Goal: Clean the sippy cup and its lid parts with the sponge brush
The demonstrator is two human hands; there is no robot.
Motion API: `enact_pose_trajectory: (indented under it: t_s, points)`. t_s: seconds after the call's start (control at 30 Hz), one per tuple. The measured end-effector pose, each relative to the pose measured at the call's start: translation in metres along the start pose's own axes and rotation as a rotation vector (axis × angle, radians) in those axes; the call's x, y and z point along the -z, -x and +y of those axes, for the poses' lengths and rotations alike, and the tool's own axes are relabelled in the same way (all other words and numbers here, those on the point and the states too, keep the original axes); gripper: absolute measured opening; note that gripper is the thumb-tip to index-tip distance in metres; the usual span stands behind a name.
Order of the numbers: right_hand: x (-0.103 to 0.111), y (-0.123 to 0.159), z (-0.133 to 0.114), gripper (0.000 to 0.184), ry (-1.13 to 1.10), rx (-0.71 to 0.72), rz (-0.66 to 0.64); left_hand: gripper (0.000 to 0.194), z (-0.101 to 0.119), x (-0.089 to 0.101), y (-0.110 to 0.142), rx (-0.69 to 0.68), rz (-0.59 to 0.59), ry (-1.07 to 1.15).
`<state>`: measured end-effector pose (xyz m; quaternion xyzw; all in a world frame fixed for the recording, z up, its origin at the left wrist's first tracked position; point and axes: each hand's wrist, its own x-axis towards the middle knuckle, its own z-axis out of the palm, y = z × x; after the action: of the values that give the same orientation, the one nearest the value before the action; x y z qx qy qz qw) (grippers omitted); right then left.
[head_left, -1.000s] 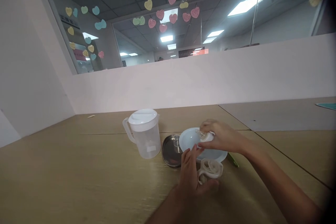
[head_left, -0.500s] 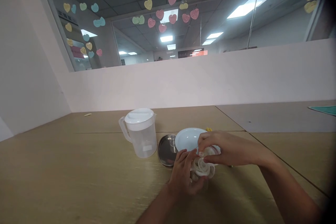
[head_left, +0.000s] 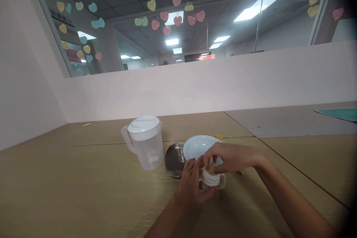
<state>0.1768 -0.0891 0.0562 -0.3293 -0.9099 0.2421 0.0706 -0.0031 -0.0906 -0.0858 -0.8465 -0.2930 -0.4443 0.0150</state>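
My left hand (head_left: 192,185) is closed around the side of a small clear container with a white ringed top (head_left: 211,177). A pale loop like a handle (head_left: 222,181) sticks out at its right side. Over the container's mouth, my right hand (head_left: 223,158) pinches a small clear piece (head_left: 212,169), partly hidden by the fingers; its kind cannot be made out. Just behind the hands lies a white oval plate (head_left: 195,147), partly covered by the right hand.
A clear plastic pitcher with a white lid (head_left: 146,143) stands to the left. Between it and the plate lies a round metal tray (head_left: 173,163) holding a small clear cup (head_left: 180,150). Something yellow (head_left: 219,138) shows behind the plate. A teal cloth (head_left: 338,113) lies far right.
My right hand has moved down and left, bringing the clear piece onto the container's mouth. The white top now looks level and stacked, where loose-looking loops showed before. The view has shifted slightly right.
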Motion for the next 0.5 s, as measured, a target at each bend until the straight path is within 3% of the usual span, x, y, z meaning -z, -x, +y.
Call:
enact_pose_trajectory:
  t_s: [0.3, 0.5]
  points:
    - [-0.0051, -0.0046, -0.0024, 0.029, 0.087, 0.026, 0.068, 0.076, 0.0008, -0.0001, -0.0020, 0.084, -0.070, 0.039]
    - [-0.0040, -0.0034, -0.0041, 0.034, 0.085, -0.020, 0.096, 0.068, -0.0002, -0.0023, -0.0007, 0.071, -0.005, 0.038]
